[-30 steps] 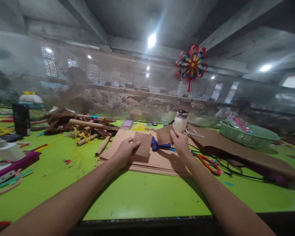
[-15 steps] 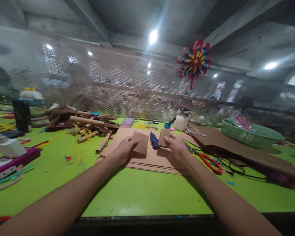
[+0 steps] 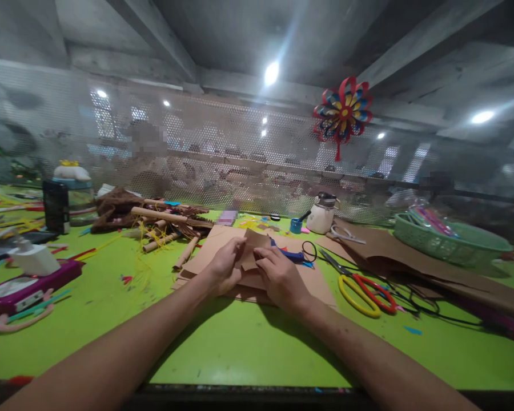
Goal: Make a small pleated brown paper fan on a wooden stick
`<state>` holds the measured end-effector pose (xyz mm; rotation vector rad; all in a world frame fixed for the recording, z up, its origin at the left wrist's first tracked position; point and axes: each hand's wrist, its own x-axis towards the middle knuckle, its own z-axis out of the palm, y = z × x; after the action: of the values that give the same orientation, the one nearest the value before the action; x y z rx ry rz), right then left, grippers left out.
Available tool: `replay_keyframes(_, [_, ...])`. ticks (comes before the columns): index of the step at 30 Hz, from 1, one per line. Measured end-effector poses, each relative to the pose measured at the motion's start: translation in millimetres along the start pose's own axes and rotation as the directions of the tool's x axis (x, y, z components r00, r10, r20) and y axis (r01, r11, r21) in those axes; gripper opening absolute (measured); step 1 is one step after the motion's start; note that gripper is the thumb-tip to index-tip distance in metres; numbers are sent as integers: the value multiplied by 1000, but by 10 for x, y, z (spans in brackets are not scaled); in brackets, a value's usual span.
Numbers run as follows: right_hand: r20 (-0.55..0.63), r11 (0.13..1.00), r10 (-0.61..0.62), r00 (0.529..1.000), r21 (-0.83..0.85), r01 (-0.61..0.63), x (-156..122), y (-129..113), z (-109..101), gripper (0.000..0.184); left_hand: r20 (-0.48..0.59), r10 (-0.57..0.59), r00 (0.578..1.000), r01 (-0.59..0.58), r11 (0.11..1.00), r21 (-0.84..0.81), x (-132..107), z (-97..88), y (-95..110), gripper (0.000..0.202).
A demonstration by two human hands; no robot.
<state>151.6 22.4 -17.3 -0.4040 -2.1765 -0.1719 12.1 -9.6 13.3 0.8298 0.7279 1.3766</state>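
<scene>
The left hand (image 3: 226, 267) and the right hand (image 3: 282, 278) pinch brown paper (image 3: 251, 242), tilted upward above the sheets (image 3: 320, 285) (its long axis, partly covered, I cannot tell).

Over my feed I count one blue pot (image 3: 296, 226), one white bottle (image 3: 320, 220) and one flower ornament (image 3: 345, 113) beyond the fingers (image 3: 268, 258); one red-and-yellow scissors pair (image 3: 346, 274) and one green basket (image 3: 439, 246) rightward — and, in their pinch, brown paper (image 3: 250, 245), one piece or two, I can't tell.
</scene>
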Motion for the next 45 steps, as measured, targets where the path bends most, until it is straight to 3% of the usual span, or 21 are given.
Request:
replay_keyframes(3, [-6,1000,10,1000,-17,-10,-3,-30,-3,21,104,-34,994,40,997,-59,-11,-9,-1,20])
replay_keyframes(7, [13,992,19,1000,126,-20,21,-77,-124,25,67,-2,998,5,999,-37,9,-56,-11,15])
replay_keyframes(10, [-69,952,179,981,265,-155,52,-28,-256,21,59,4,998,-5,1000,9,30,-86,7,23])
replay_keyframes(11, [-109,921,290,951,301,-246,61,10,-291,18,60,5,998,-7,999,32,34,-91,14,24])
replay_keyframes(13, [-128,818,519,845,360,-448,70,96,-327,14,70,-8,998,3,997,74,36,-99,19,27])
replay_keyframes(15, [-22,703,660,751,371,-607,60,165,-309,22,87,-29,996,20,995,101,34,-106,11,29])
replay_keyframes(17, [109,644,699,707,335,-688,31,190,-253,29,109,-44,993,32,993,111,30,-112,-4,32])
replay_keyframes(19, [150,645,691,707,312,-697,2,176,-195,29,123,-58,991,44,993,110,28,-112,-14,33])
replay_keyframes(22, [76,689,660,748,336,-642,-8,140,-171,27,117,-86,989,78,994,74,34,-104,-13,35])
replay_keyframes(24, [11,695,661,750,366,-618,10,153,-210,28,104,-103,989,100,995,28,45,-103,-6,38])
replay_keyframes(27, [-39,617,731,681,464,-636,38,264,-305,31,105,-106,989,110,993,-35,64,-121,4,42])
replay_keyframes(29, [-5,497,794,608,582,-644,40,372,-355,32,122,-92,988,100,993,-58,76,-144,5,43])
replay_keyframes(31, [74,366,820,568,696,-618,31,456,-373,34,117,-74,990,82,994,-66,87,-174,0,43])
replay_keyframes(34, [210,272,758,618,759,-592,14,453,-339,34,99,-65,993,69,997,-46,99,-210,-19,44])
replay_keyframes(37, [317,302,673,669,707,-639,7,327,-261,33,150,-82,985,88,996,-29,82,-186,-32,43])
replay_keyframes(45, [271,437,724,635,533,-725,1,195,-129,30,259,-87,962,102,994,-46,0,-37,-5,46])
